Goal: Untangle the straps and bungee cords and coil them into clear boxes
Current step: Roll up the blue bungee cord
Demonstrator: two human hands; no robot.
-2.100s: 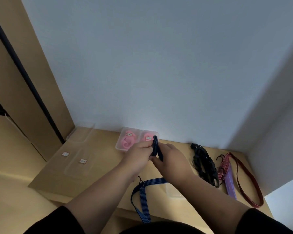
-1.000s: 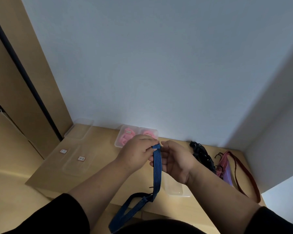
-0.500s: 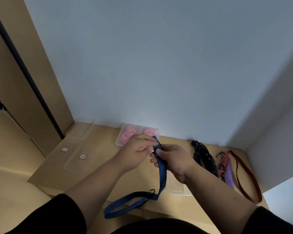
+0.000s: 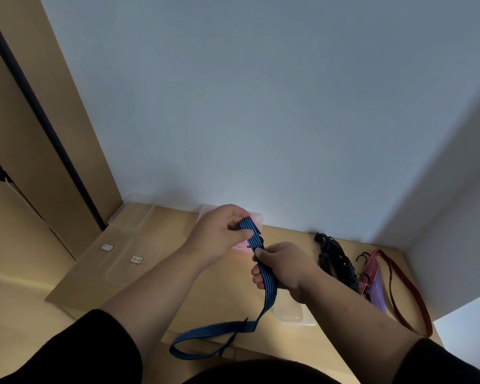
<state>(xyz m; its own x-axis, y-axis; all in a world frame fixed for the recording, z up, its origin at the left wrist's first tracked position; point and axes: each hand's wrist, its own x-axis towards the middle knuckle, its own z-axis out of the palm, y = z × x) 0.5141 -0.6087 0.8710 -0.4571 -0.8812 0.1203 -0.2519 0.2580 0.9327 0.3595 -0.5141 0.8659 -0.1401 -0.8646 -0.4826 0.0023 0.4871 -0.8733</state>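
Above the desk (image 4: 211, 275): blue strap (image 4: 269, 286), end pinched by left hand (image 4: 219, 239), right hand (image 4: 283, 270) apparently curled round it; dangling loop risks snagging the desk's edge.

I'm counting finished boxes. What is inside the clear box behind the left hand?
Only a patch of pink shows in the clear box, below the left hand and beside the blue strap. The hand covers the rest, so its contents cannot be counted.
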